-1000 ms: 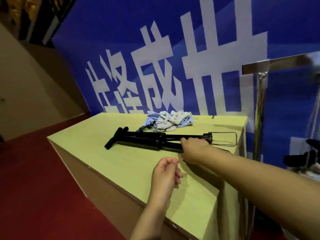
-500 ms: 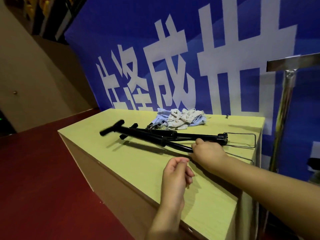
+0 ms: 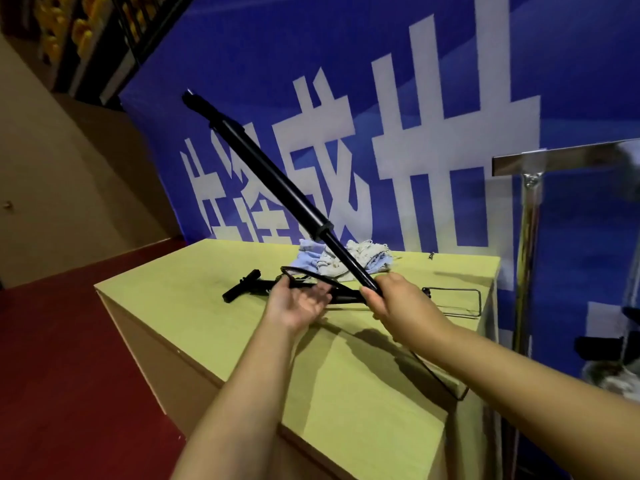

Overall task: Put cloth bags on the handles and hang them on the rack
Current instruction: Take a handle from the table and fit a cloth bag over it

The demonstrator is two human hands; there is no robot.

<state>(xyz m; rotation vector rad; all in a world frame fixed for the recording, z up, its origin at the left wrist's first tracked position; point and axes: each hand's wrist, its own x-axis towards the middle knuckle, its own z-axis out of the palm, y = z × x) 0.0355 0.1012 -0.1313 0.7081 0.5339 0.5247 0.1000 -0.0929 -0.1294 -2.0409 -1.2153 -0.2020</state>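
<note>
My right hand (image 3: 398, 303) is shut on a long black handle (image 3: 277, 181), which slants up and to the left over the table, its tip high against the blue banner. Its thin wire frame (image 3: 446, 386) shows below my right forearm. My left hand (image 3: 298, 303) is open, palm up, with its fingertips at a thin black loop (image 3: 311, 273) just above the table. A second black handle (image 3: 249, 289) lies flat on the table, its wire frame (image 3: 460, 301) pointing right. A pile of pale cloth bags (image 3: 363, 258) lies at the back of the table.
The yellow-green table (image 3: 346, 393) is a box with its edges close at the left and front. A shiny metal rack (image 3: 526, 237) with a flat top bar stands just right of it. A blue banner (image 3: 450, 81) fills the back, and red floor (image 3: 69, 375) lies to the left.
My right hand has lifted one handle off the table and swung its far end steeply upward. My left hand has opened and moved forward to the loop. The other handle stays flat.
</note>
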